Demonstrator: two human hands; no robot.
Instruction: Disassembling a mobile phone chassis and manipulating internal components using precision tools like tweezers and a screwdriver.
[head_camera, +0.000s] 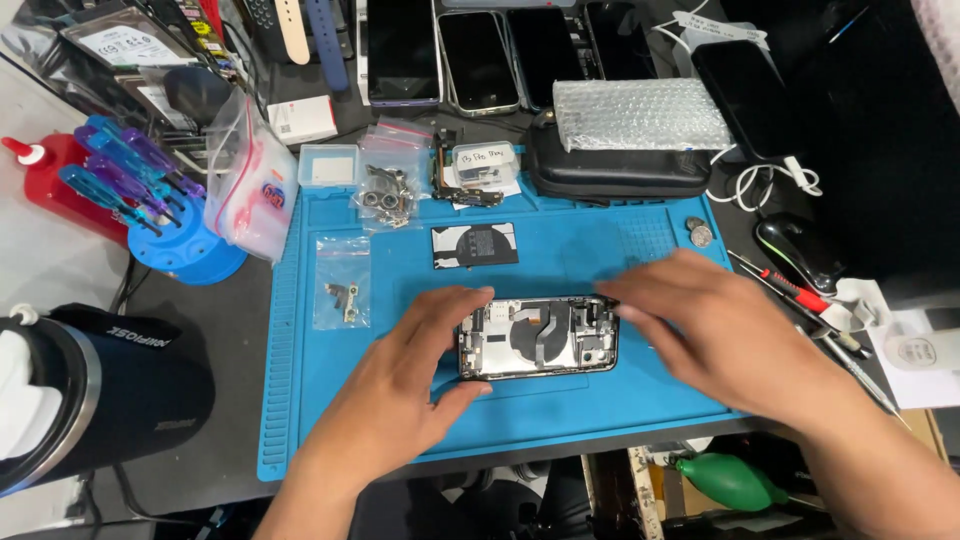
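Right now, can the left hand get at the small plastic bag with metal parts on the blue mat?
Probably yes: the small plastic bag lies just beyond the left hand, with only bare blue mat between them.

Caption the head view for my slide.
Both hands, left hand and right hand, grip an opened phone on a blue repair mat.

Two hands hold an open phone (537, 337) on a blue mat (600, 410). The left hand (415, 365) is at nine o'clock of it, the right hand (715, 325) at three o'clock.
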